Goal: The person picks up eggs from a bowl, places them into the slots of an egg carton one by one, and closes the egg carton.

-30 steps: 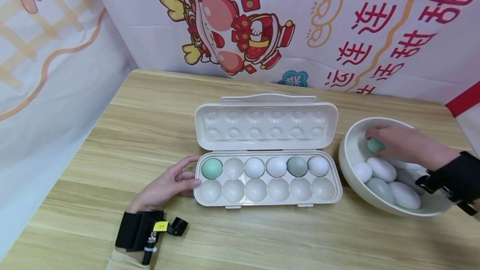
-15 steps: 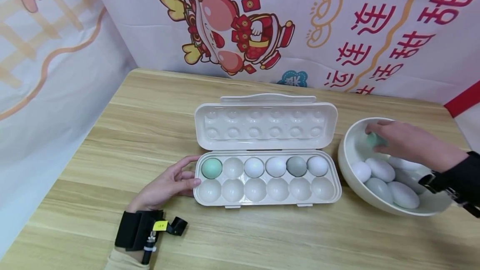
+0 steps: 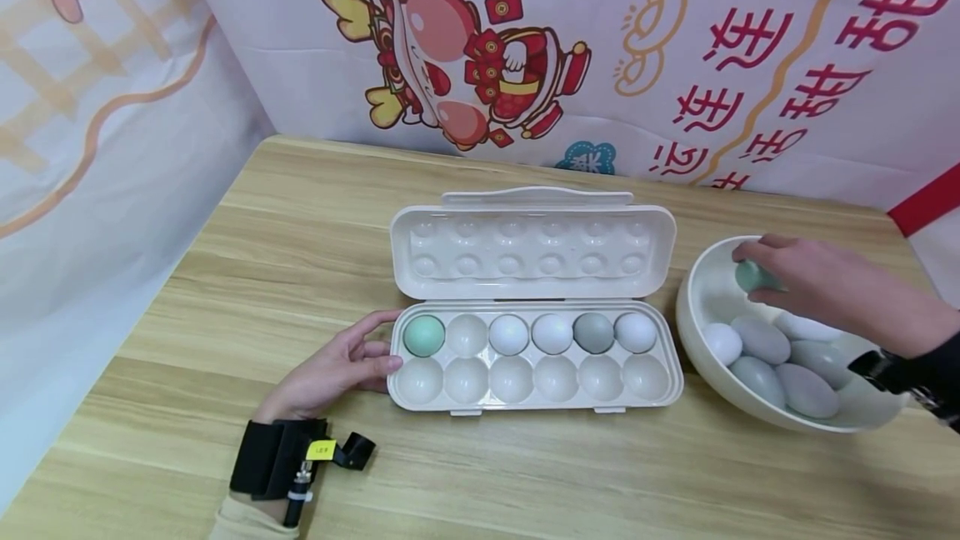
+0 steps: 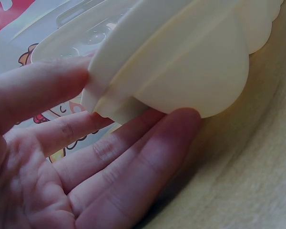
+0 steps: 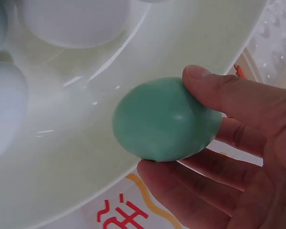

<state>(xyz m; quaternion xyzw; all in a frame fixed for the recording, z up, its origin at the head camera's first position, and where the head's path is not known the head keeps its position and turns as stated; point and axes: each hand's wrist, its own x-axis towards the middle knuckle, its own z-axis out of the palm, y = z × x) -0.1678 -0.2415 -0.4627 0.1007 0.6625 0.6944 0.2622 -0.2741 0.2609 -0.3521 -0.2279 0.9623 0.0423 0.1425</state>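
Note:
My left hand (image 3: 337,373) grips the left end of a white plastic egg carton (image 3: 512,379), its lid (image 3: 532,280) tilted back. In the left wrist view, fingers curl beneath the carton's end (image 4: 205,71) and against its rim. A green egg (image 3: 424,336) occupies the back-left cup; white eggs and a grey egg (image 3: 593,332) fill others in that row, with one bare cup between. Over the cream bowl (image 3: 707,294), my right hand (image 3: 825,282) pinches another green egg (image 5: 162,121) between thumb and fingers. The egg lies sideways near the bowl's inner wall.
Several white and grey eggs (image 3: 806,390) lie inside the bowl, right of the carton. Both stand on a wood-grain table (image 3: 480,482). A printed cloth (image 3: 637,23) hangs along the back edge and another at the left.
My right hand has risen a little and shifted slightly right with the green egg, showing more of the eggs below. The left hand and carton stay put.

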